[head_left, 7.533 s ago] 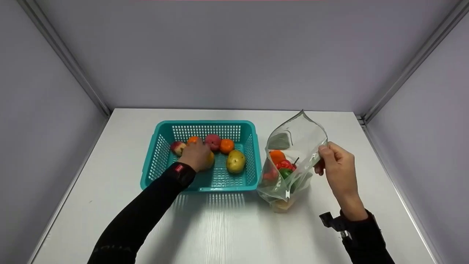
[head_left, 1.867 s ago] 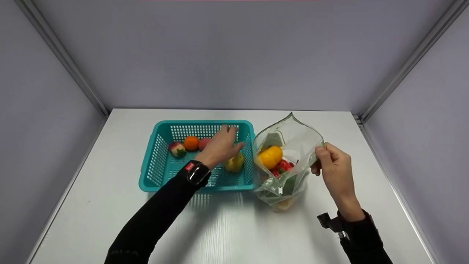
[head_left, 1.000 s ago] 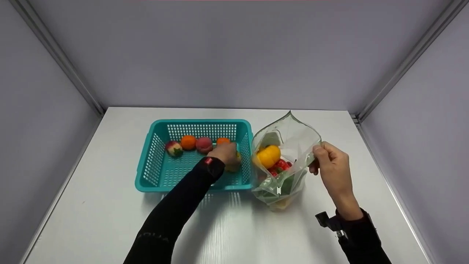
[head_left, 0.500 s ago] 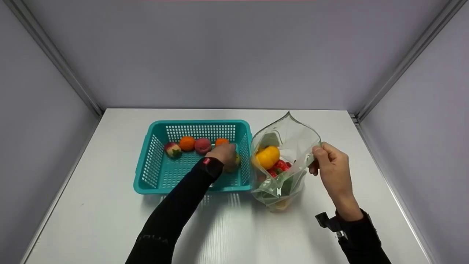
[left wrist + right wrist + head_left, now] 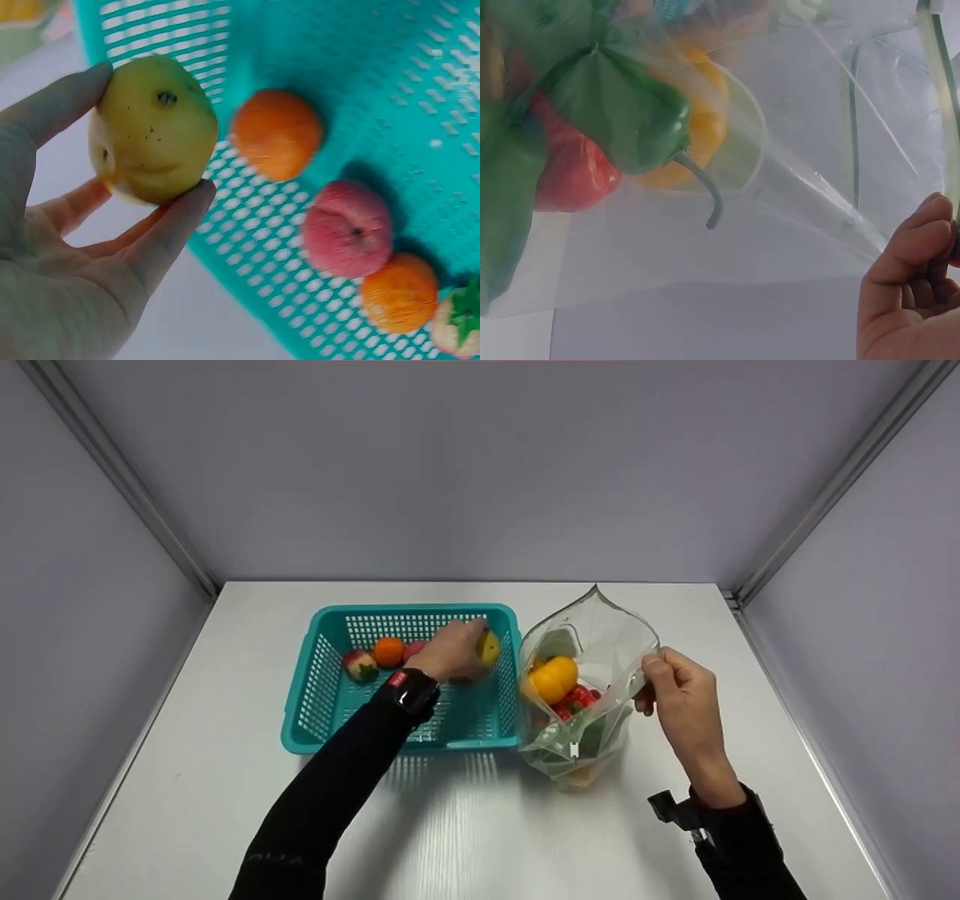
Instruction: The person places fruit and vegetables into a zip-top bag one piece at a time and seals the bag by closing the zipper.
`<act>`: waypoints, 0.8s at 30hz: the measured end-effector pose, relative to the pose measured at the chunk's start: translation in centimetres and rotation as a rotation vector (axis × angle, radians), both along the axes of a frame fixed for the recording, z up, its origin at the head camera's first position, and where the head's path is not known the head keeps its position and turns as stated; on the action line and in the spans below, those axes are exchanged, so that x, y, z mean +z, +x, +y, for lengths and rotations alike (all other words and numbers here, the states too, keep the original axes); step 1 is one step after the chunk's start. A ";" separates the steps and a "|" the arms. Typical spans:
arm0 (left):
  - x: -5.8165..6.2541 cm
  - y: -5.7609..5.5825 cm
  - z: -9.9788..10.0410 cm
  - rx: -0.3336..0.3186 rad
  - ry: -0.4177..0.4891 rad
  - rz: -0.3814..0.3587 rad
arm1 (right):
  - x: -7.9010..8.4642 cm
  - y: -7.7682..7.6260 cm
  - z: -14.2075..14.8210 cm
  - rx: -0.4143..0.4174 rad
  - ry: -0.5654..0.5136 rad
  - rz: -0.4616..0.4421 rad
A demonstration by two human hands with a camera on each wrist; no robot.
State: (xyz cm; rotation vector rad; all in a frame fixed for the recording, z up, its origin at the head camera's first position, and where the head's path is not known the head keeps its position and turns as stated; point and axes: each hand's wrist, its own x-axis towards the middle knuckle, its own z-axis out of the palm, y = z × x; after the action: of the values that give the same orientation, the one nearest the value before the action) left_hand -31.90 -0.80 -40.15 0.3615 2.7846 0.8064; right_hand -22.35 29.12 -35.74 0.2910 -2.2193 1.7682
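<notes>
My left hand (image 5: pixel 450 652) holds a yellow potato (image 5: pixel 490 648) above the right part of the teal basket (image 5: pixel 420 607). In the left wrist view the thumb and fingers grip the potato's sides, and dark spots and dents show on its skin. My right hand (image 5: pixel 682 697) pinches the mouth edge of a clear zip bag (image 5: pixel 630 641), which stands propped open beside the basket. Inside the bag lie a yellow ribbed vegetable (image 5: pixel 553 680), a red pepper (image 5: pixel 577 180) and a green pepper (image 5: pixel 622 112) with a curved stem.
The basket also holds two oranges (image 5: pixel 277 135), a pink peach (image 5: pixel 347 229) and a red-and-cream fruit with green leaves (image 5: pixel 360 665). The basket and bag stand close together on a white table (image 5: pixel 187 810). Grey walls (image 5: pixel 465 472) rise at the back and sides.
The yellow ribbed vegetable has come into view in the bag since the earliest frame. My left hand has since gripped the potato and lifted it; the right hand keeps its hold on the bag.
</notes>
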 end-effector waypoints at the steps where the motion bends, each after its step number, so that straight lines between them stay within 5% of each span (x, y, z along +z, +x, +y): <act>1: 0.4 0.1 -0.1 -0.004 0.018 0.025 | 0.0 0.0 0.0 0.002 0.002 0.000; 10: 2.9 1.5 -0.7 0.004 0.128 0.181 | 0.0 0.1 -0.2 -0.002 0.007 0.007; 24: 4.3 4.3 -1.0 0.047 0.238 0.382 | -0.2 0.0 0.0 -0.008 -0.007 0.001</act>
State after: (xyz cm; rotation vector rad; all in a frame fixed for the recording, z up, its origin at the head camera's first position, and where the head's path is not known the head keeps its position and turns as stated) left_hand -27.61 -1.83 -35.85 0.5443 3.0574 1.1989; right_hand -22.36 29.15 -35.96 0.2806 -2.2103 1.7714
